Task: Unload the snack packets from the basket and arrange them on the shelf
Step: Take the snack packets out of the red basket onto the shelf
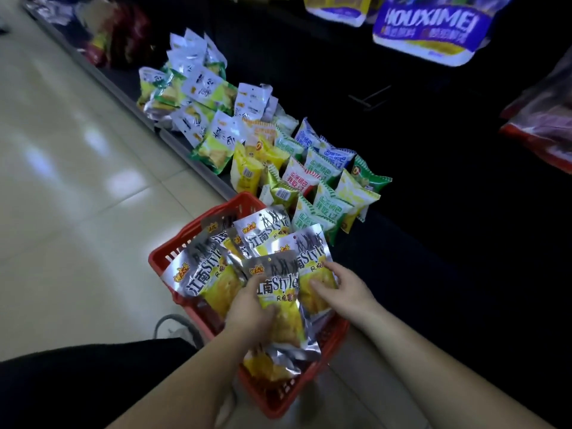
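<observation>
A red plastic basket (173, 252) stands on the floor against the low shelf, filled with several silver-and-yellow snack packets (201, 274). My left hand (250, 308) grips one silver packet (278, 283) by its lower half, holding it upright over the basket. My right hand (343, 289) rests on the neighbouring silver packet (312, 252), fingers spread on its yellow front. On the dark bottom shelf (387, 243) just beyond the basket lie several small green, yellow, blue and red packets (325, 181).
Farther left on the shelf sits a heap of white-and-green packets (198, 97). Large purple-and-white bags (430, 29) hang above at the top right, red bags (544, 128) at the right edge. Pale tiled floor (68, 181) lies left of the shelf. A shoe (176, 329) shows beside the basket.
</observation>
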`<state>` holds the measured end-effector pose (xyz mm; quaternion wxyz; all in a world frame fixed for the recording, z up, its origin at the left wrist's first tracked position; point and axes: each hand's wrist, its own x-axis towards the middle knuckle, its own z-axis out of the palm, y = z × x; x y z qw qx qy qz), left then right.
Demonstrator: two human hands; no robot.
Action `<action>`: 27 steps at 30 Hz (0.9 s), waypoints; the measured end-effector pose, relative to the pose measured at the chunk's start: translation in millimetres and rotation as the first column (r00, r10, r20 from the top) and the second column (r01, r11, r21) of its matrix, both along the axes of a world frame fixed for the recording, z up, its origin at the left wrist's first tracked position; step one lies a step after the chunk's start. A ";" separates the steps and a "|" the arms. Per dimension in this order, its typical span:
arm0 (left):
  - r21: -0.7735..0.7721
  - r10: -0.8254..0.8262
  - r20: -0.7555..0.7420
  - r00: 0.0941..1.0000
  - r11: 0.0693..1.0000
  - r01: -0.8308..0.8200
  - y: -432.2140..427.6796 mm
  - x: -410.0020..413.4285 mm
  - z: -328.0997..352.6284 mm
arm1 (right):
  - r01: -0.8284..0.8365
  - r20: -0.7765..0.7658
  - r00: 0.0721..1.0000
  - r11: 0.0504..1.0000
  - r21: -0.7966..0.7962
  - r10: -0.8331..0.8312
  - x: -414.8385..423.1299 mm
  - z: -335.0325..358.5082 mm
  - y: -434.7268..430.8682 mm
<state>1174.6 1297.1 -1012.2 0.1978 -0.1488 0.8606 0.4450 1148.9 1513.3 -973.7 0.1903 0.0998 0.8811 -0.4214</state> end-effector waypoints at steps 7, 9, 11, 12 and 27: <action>0.099 0.016 -0.047 0.999 0.995 -0.011 -1.9 -19.9 -34.3 | -0.077 -0.056 0.995 0.996 0.050 0.080 -48.3 -46.8 2.3; 0.086 0.067 -0.072 0.995 0.994 -0.061 3.9 -23.5 -37.3 | -0.031 -0.157 0.987 0.999 -0.012 0.029 -53.8 -56.4 -0.3; 0.033 0.116 -0.087 0.989 0.993 -0.114 9.0 -26.1 -40.9 | -0.017 -0.238 0.971 1.000 -0.017 0.013 -54.6 -64.2 -5.1; 0.004 0.127 -0.091 0.988 0.992 -0.127 11.8 -27.2 -40.5 | -0.022 -0.284 0.959 1.000 0.009 0.024 -54.5 -64.5 -8.9; -0.380 -0.193 -0.274 0.942 0.922 0.078 -29.7 -48.6 18.0 | -0.111 -0.283 0.944 0.971 0.213 0.170 -45.4 -41.4 -32.0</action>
